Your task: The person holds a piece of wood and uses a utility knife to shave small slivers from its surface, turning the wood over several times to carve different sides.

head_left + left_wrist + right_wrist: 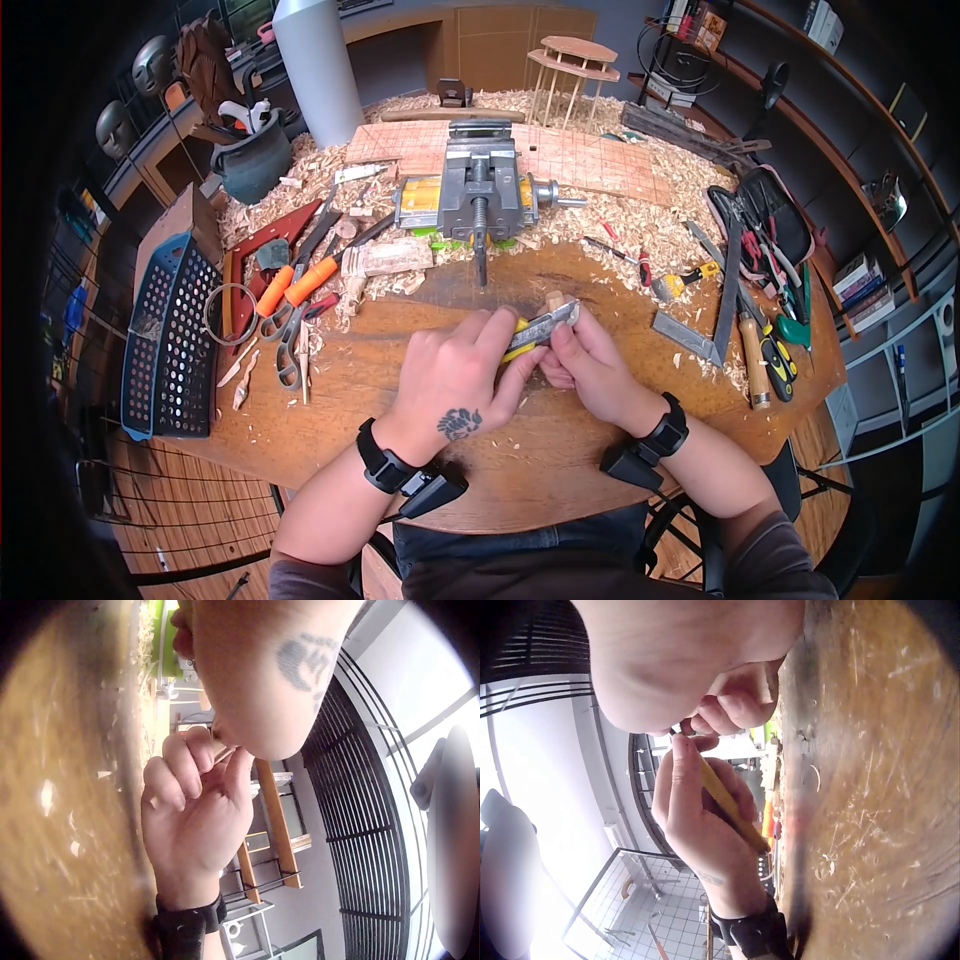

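Note:
Near the front middle of the table, my left hand [455, 370] grips a yellow and grey utility knife [538, 330], its metal end pointing toward my right hand [598, 372]. The right wrist view shows the left hand [705, 802] curled round the yellow handle [724, 799]. A small piece of wood [555, 299] is pinched in my right hand, its end showing past the fingers. In the left wrist view, the right hand [199, 817] has its fingers curled in, with a bit of wood [223, 755] at the thumb. The fingers hide where blade and wood meet.
A grey vise [480, 190] stands beyond the hands among wood shavings [620, 230]. Orange-handled scissors [290, 300] and a perforated basket [170, 340] lie to the left. A metal square [690, 338], a chisel [755, 365] and a tool pouch [765, 220] are at right.

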{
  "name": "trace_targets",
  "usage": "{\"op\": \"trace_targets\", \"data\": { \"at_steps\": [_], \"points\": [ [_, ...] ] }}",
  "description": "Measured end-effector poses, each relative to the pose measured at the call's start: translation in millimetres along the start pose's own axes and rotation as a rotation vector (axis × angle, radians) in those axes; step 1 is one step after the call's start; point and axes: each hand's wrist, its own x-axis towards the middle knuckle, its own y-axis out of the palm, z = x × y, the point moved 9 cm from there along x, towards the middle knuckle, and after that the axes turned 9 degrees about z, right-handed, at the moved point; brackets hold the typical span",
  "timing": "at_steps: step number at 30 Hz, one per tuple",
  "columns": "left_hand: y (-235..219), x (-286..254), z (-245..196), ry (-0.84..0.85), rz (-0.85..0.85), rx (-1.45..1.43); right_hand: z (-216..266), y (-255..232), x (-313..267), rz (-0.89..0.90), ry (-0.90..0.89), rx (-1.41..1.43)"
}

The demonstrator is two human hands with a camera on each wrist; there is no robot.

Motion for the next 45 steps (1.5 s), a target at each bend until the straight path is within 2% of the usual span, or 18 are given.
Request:
{"op": "trace_targets", "data": {
  "at_steps": [11, 18, 21, 23, 30, 35, 38, 42, 45],
  "points": [
    [-5, -1, -1, -0.007, -0.067, 0.003, 7, -6, 0, -0.084, 0.025, -0.213],
    [-2, 1, -1, -0.003, -0.02, 0.028, 2, -5, 1, -0.083, -0.005, -0.079],
    [-1, 0, -1, -0.003, -0.022, 0.037, 1, -9, 0, -0.101, -0.006, -0.146],
    [-2, 1, -2, -0.003, -0.034, 0.04, 4, -16, -1, -0.15, -0.018, -0.379],
    [-4, 0, -3, -0.023, -0.054, 0.061, 13, -14, -2, -0.203, -0.057, -0.449],
    [-4, 0, -3, -0.028, -0.05, 0.054, 23, -13, -4, -0.261, -0.09, -0.6],
    [-4, -1, -1, -0.046, -0.045, 0.024, 12, -20, -6, -0.25, -0.009, -0.491],
    [-5, -1, -1, -0.048, -0.056, 0.015, 22, -14, -5, -0.252, -0.07, -0.543],
    [-3, -1, 1, -0.041, -0.047, 0.029, 17, -15, -3, -0.24, -0.084, -0.479]
  ]
}}
